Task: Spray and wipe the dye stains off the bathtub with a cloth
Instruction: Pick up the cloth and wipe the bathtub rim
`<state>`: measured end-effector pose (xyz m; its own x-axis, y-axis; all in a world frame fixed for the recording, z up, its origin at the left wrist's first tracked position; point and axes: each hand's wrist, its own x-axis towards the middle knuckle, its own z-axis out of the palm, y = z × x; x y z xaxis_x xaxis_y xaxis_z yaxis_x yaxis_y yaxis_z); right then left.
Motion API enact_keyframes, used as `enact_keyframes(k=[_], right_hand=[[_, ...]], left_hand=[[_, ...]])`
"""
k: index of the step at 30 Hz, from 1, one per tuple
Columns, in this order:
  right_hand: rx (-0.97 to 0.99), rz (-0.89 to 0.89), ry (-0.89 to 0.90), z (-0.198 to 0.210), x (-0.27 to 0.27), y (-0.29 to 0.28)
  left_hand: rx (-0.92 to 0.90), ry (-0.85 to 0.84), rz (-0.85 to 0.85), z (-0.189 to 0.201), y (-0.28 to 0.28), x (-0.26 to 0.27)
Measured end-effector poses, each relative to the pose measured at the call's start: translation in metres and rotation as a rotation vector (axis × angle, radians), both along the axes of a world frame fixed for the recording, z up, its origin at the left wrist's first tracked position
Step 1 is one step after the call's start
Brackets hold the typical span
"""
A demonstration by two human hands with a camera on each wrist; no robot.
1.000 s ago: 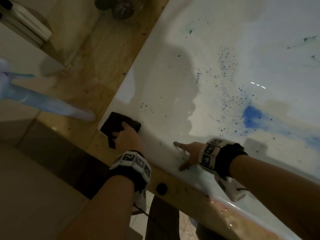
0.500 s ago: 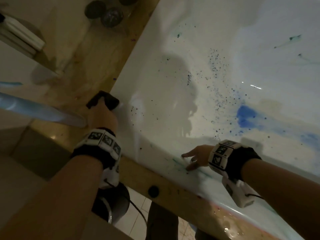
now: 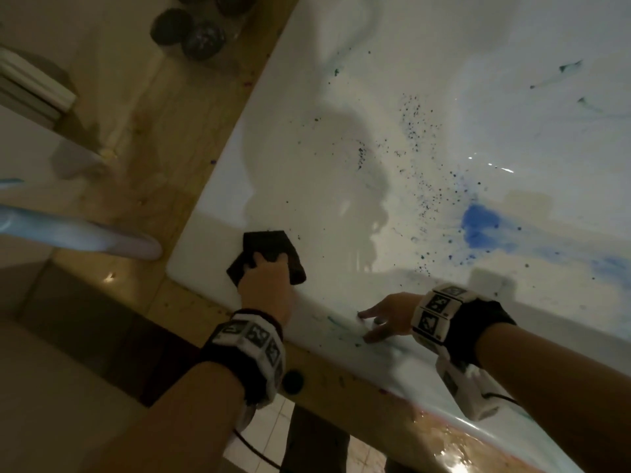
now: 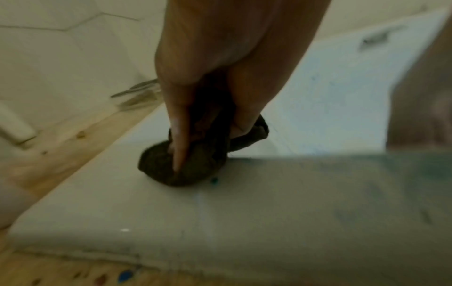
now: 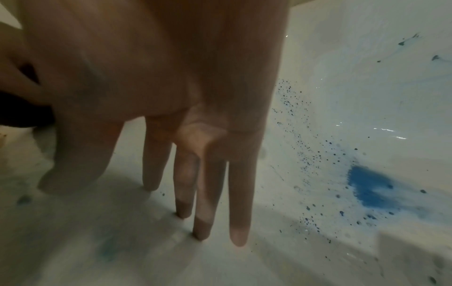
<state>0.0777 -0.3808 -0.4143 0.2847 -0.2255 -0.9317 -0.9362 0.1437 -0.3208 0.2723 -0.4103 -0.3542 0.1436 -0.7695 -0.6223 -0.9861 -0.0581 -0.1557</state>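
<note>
A white bathtub (image 3: 341,80) fills the right of the head view, its wall spattered with dark specks and a bright blue dye patch (image 3: 479,225). My left hand (image 3: 268,278) grips a bunched dark cloth (image 3: 269,249) and presses it on the tub's near corner rim; in the left wrist view the fingers (image 4: 178,139) curl into the cloth (image 4: 195,166). My right hand (image 3: 380,319) rests on the rim with straight, spread fingers (image 5: 238,222), holding nothing. Faint teal smears (image 3: 336,324) lie on the rim between the hands. The blue patch (image 5: 369,187) also shows past my right fingers.
A wooden surround (image 3: 164,138) frames the tub on the left and near side. Dark round objects (image 3: 201,39) sit at the far corner of the wood. A pale blue tube-like thing (image 3: 78,233) lies at the left. A tiled floor (image 3: 273,435) shows below.
My left hand with the cloth swung left along the rim's corner, then back right and inward onto the tub. My right hand stayed planted on the rim.
</note>
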Motion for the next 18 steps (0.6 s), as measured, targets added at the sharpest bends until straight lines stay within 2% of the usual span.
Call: enact_keyframes(k=[2,5,7,10,13,18], right_hand=[[0.000,-0.001,0.001,-0.001,-0.001,-0.001],[0.004,-0.006,-0.004,0.001,0.000,-0.001],[-0.001,-0.009,-0.010,0.003,0.000,-0.001],[0.005,-0.012,-0.023,0.006,-0.001,-0.003],[-0.002,-0.012,-0.028,0.007,-0.003,-0.004],[0.006,-0.025,-0.016,0.006,-0.003,-0.002]], left_hand=[[-0.115,0.070,0.111,0.025,-0.011,0.015],[-0.250,0.031,0.263,0.052,-0.020,0.047],[-0.168,0.005,0.337,0.053,-0.011,0.057],[0.007,0.051,0.406,0.027,0.010,0.039],[0.082,0.006,0.379,0.001,0.013,0.001],[0.043,-0.001,0.208,-0.011,0.030,-0.041]])
